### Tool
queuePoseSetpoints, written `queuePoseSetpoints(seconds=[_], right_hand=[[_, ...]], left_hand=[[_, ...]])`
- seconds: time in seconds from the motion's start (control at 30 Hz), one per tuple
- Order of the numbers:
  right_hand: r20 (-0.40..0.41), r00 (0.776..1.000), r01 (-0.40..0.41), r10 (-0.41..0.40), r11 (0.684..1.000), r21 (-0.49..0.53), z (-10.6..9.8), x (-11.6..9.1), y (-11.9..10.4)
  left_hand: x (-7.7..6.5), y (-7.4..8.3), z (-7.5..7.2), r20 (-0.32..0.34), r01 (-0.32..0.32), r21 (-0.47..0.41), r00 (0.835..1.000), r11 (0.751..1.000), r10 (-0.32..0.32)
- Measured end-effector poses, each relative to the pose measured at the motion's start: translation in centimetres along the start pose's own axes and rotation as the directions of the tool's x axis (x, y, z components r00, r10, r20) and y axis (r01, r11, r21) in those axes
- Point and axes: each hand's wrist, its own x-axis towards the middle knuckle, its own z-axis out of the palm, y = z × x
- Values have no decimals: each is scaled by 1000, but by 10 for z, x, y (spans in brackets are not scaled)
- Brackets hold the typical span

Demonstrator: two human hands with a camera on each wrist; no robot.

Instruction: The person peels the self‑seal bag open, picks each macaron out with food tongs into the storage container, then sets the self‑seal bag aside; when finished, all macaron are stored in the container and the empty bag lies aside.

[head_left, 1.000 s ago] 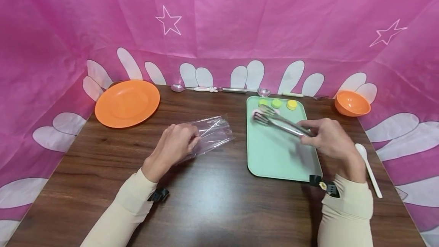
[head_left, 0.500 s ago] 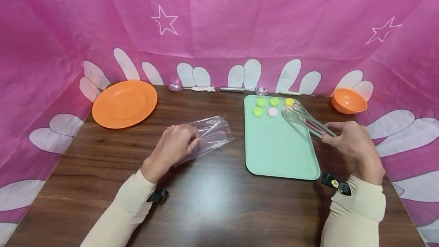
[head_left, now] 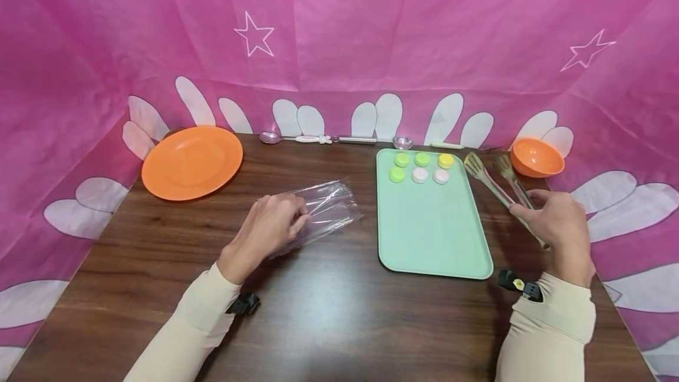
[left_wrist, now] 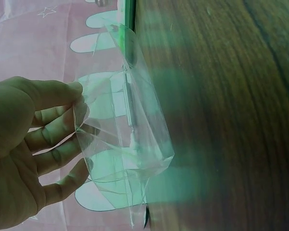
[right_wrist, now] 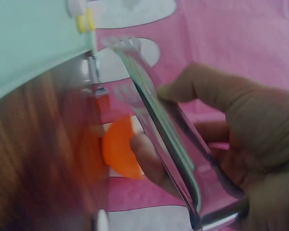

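Observation:
My left hand [head_left: 273,223] pinches a clear plastic bag [head_left: 331,208] over the table, left of the tray. In the left wrist view the thumb and fingertips hold the edge of the bag [left_wrist: 135,125]. A pair of metal tongs [head_left: 490,183] is in my right hand [head_left: 559,226], right of the tray, arms spread and nothing between the tips. The right wrist view shows thumb and fingers round the tongs [right_wrist: 156,115]. At the far end of the mint-green tray [head_left: 432,234] lie several small macarons: green [head_left: 422,159], yellow [head_left: 445,161] and pink [head_left: 419,175].
An orange plate [head_left: 192,162] lies at the back left, an orange bowl [head_left: 537,158] at the back right. Along the rear edge run a spoon [head_left: 269,138], a ladle [head_left: 358,140] and a fork with a pale green handle [head_left: 447,145]. A pink curtain [head_left: 329,46] surrounds the table.
The tongs have moved right, from over the tray's back left to beside the tray, and their arms have spread. The right-hand pink macaron is uncovered. My left hand stays put with the bag.

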Motion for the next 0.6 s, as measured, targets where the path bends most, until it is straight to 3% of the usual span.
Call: queuePoseSetpoints(seconds=[0.17,0.37,0.47,0.6], right_hand=[[-21,995,-93,93,996,3,10,3,4],[126,979,-162,163,987,-15,12,6,6],[225,954,-194,197,980,-37,12,6,6],[356,885,-294,300,953,-71,13,5,1]], left_hand=[[-1,-1,1,9,6,-15,1000,1000,-6],[-1,-3,1,5,8,-21,1000,1000,-8],[-1,-3,1,0,6,-20,1000,1000,-6],[0,-4,2,0,2,-3,1000,1000,-2]])
